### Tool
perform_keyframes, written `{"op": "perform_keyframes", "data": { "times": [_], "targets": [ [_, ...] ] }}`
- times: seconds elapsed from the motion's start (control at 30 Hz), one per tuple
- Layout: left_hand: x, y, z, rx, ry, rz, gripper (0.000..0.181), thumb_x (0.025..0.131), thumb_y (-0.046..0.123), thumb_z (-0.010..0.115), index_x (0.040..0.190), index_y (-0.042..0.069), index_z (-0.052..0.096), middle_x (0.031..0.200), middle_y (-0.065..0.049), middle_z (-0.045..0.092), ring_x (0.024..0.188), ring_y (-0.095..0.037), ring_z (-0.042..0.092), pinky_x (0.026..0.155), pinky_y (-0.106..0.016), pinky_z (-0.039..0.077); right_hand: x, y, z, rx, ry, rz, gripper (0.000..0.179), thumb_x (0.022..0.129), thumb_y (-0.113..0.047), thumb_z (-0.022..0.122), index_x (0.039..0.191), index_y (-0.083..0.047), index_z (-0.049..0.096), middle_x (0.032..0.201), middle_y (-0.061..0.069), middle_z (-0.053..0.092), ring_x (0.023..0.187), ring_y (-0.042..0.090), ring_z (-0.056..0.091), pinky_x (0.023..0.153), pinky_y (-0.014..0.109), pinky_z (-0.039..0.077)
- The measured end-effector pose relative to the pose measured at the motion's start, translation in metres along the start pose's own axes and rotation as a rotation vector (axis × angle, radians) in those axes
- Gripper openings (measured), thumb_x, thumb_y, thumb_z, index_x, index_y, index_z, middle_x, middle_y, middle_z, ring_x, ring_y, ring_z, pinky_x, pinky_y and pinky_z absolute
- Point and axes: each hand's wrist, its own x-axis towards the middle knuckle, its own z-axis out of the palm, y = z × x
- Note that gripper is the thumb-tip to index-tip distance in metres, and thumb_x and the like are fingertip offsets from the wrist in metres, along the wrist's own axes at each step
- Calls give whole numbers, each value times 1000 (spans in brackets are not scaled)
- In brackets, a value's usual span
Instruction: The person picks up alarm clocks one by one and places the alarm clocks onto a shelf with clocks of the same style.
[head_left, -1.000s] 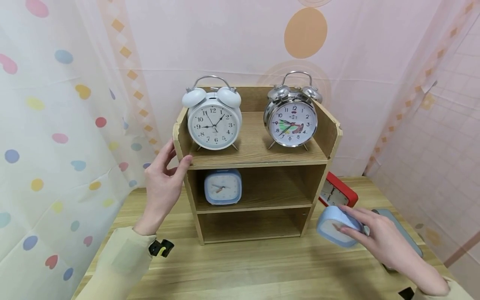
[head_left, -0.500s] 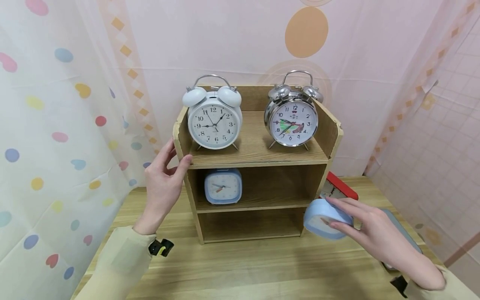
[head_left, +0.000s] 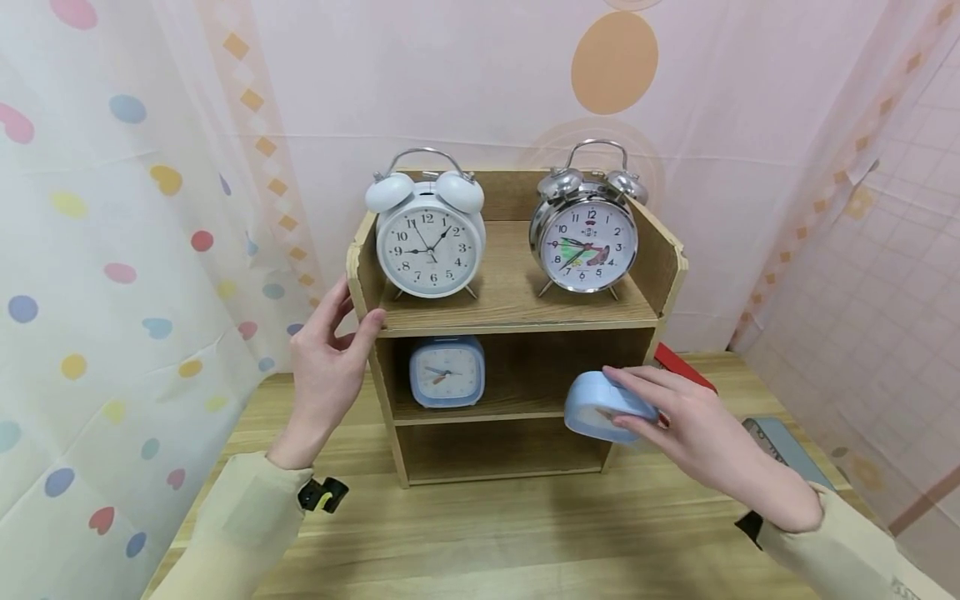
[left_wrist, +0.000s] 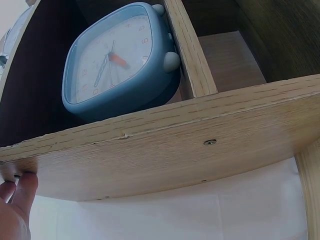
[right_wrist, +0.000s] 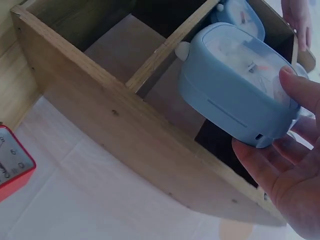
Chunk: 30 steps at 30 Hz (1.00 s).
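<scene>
A small wooden shelf unit (head_left: 517,327) stands on the table. My left hand (head_left: 326,367) grips its left side panel near the upper board, thumb on the front edge. My right hand (head_left: 693,417) holds a light blue alarm clock (head_left: 592,400) from above, thumb on its face side. This clock is tilted, in front of the right part of the middle compartment. A matching blue alarm clock (head_left: 447,372) sits upright at the left of that compartment. In the right wrist view the held clock (right_wrist: 225,90) overlaps the compartment opening.
On the upper board stand a white twin-bell alarm clock (head_left: 429,250) and a chrome twin-bell alarm clock (head_left: 588,246). A red clock (right_wrist: 15,165) lies to the right of the shelf, with a grey-blue flat object (head_left: 795,454) nearby. Patterned curtains (head_left: 510,83) hang behind.
My right hand has carried the blue alarm clock leftward and slightly up, from beside the shelf to the front of the middle compartment. My left hand has stayed on the side panel.
</scene>
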Motion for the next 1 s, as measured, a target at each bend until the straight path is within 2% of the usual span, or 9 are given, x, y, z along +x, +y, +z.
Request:
{"op": "perform_keyframes", "data": {
  "times": [0.13,0.2,0.47,0.63,0.77,1.0],
  "targets": [
    [0,0,-1,4,1,-5,58,98,4,72,153,14,57,142,-19,68,121,13,61,83,-6,58,13,1,10,-14,-3,-41,64,76,-12,93,135,-9,71,122,8,78,102,23,76,82,39,66],
    [-1,0,-1,2,-2,-5,58,98,4,72,153,14,57,142,-19,68,122,13,61,83,-6,58,19,3,14,-16,-12,-48,62,77,-13,92,135,-8,70,122,10,77,103,25,76,83,42,67],
    [-1,1,0,-14,-7,7,57,98,2,71,153,12,56,143,-22,66,123,12,61,83,-6,58,34,10,23,-1,-73,-20,54,83,-16,89,132,-3,70,116,11,77,99,24,76,81,41,67],
    [-1,0,0,-14,-6,14,57,98,1,71,152,11,56,142,-21,67,124,11,61,83,-7,59,44,13,24,10,-136,31,49,90,-17,84,135,-5,70,124,10,76,109,26,75,88,43,65],
    [-1,0,0,-14,-14,5,58,98,2,71,153,12,56,144,-20,66,124,11,61,84,-7,59,49,17,25,2,-167,51,48,91,-18,83,135,-5,70,128,12,76,115,29,74,93,46,64],
    [0,-1,0,-9,-8,9,58,99,3,71,153,14,56,145,-18,66,125,10,61,84,-7,58,54,18,26,-29,-185,47,43,94,-19,79,134,-5,71,122,10,78,103,26,76,83,41,64]
  ]
}}
